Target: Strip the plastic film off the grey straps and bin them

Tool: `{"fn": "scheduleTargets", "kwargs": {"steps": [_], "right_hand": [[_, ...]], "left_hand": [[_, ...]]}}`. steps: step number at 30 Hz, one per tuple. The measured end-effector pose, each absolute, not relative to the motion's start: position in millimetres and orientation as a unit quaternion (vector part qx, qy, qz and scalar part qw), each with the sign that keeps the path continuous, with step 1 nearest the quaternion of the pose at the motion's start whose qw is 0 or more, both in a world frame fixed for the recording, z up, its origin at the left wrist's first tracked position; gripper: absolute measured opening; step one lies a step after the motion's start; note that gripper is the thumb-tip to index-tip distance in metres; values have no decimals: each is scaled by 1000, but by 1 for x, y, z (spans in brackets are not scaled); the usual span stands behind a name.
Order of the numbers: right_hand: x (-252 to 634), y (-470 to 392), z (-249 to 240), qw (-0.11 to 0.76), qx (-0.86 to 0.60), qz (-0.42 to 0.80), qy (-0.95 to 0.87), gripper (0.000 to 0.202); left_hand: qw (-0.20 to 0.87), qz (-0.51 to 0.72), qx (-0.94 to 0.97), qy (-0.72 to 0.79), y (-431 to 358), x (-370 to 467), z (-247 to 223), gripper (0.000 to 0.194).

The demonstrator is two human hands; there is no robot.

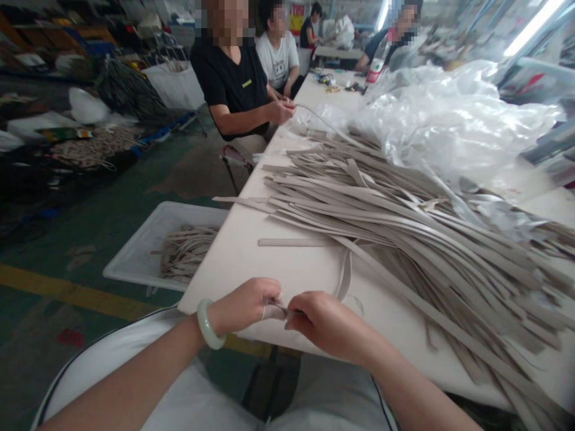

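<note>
My left hand [251,304], with a pale green bangle [210,324] at its wrist, is closed on a thin beige strip at the table's near edge. Tape or a light cover wraps one of its fingers. My right hand [321,322] pinches the same strip close beside it, the two hands nearly touching. Part of a strip [345,276] curves up behind my right hand toward a large pile of long beige strips [395,221]. The strip's end between my fingers is mostly hidden.
The pale table [238,251] stretches away, with crumpled clear plastic [449,120] at the right. A white bin [135,254] of strips stands on the floor to the left. A person in black [233,78] holds a strip across the table's left side; other people sit farther back.
</note>
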State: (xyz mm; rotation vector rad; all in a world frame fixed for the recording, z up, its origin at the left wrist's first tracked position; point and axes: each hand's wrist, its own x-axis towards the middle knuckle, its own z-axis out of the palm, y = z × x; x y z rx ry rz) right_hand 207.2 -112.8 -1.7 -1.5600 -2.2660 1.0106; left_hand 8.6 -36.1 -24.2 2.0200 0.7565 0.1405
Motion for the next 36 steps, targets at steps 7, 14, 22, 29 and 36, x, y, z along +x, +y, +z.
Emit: {"fn": "scheduleTargets", "kwargs": {"steps": [7, 14, 22, 29, 36], "right_hand": [[242, -115, -12, 24, -525, 221, -822, 25], [195, -122, -9, 1, -500, 165, -850, 18], [231, -109, -6, 3, -553, 109, -826, 22], [213, -110, -8, 23, -496, 120, -860, 10], [216, -101, -3, 6, -524, 92, -847, 19]], "left_hand": [[367, 29, 869, 330, -36, -2, -31, 25], [353, 50, 896, 263, -57, 7, -34, 11], [313, 48, 889, 331, -54, -5, -31, 20], [387, 46, 859, 333, -60, -12, -24, 15], [466, 73, 808, 354, -57, -24, -24, 21]]}}
